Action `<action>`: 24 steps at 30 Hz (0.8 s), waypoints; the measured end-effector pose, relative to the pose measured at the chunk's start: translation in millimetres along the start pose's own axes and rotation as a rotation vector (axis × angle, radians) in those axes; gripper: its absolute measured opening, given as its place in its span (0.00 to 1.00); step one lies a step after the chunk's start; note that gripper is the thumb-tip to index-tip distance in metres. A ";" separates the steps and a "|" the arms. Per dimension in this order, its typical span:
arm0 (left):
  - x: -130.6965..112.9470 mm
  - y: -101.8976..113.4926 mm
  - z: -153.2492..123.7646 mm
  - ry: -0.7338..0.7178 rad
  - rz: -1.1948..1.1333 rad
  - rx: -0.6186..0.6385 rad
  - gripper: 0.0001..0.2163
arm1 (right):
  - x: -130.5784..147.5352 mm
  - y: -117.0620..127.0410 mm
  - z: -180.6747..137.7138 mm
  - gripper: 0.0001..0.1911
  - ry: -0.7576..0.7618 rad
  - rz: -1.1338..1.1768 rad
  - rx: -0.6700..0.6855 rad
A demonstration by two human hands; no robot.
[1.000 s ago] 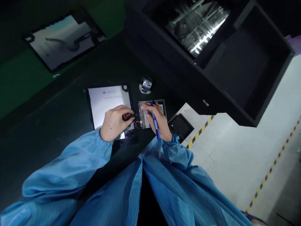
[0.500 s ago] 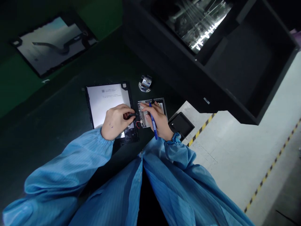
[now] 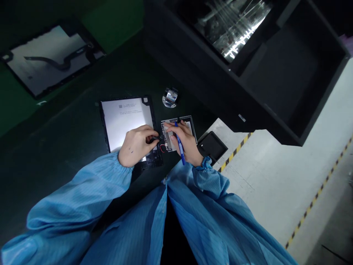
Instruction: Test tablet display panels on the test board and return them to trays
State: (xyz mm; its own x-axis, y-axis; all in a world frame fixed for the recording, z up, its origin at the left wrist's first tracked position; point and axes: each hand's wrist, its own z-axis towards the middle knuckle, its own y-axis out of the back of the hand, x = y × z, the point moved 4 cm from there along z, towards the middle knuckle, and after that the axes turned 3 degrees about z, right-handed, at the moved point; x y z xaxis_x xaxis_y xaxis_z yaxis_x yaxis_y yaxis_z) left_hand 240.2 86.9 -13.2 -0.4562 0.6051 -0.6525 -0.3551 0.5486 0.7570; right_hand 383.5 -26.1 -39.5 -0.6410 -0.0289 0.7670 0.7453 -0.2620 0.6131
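An opened tablet shell (image 3: pixel 125 117) with a white inner sheet lies on the dark bench. My left hand (image 3: pixel 136 144) rests on its lower right part, fingers pinched on a small black part (image 3: pixel 154 138) at the shell's right edge. Beside it lies a small circuit board (image 3: pixel 168 139) with red wires, on a black-framed square plate (image 3: pixel 190 125). My right hand (image 3: pixel 185 141) lies over that board, its fingertips pressed on it, with a blue pen (image 3: pixel 179 145) held between the fingers.
A shiny metal cylinder (image 3: pixel 170 97) stands behind the board. A small black tray (image 3: pixel 212 146) lies at the bench's right corner. Another opened tablet back (image 3: pixel 46 60) lies at far left on a green mat. A big black cabinet (image 3: pixel 264 62) looms at upper right.
Both hands stay at the same spot; the left fingers have crept slightly right along the shell's edge. The view has shifted a little, so the far tablet sits further left.
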 end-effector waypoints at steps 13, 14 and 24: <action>0.8 -0.1 1.9 0.081 -0.048 -0.017 0.07 | 2.5 2.0 1.5 0.12 -0.015 0.015 0.006; 0.4 -0.2 1.9 0.083 -0.048 -0.019 0.07 | 2.5 2.2 1.5 0.12 -0.015 0.014 0.004; -1.2 4.7 2.0 0.079 -0.026 -0.035 0.05 | -0.5 -1.0 0.5 0.11 0.006 0.017 -0.029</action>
State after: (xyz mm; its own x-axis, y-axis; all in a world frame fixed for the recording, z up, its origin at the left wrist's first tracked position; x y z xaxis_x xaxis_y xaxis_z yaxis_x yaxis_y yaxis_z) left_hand 240.7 89.9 -8.9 -0.5092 0.5426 -0.6681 -0.3951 0.5423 0.7415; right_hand 383.2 -25.4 -40.4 -0.6296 -0.0397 0.7759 0.7504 -0.2897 0.5941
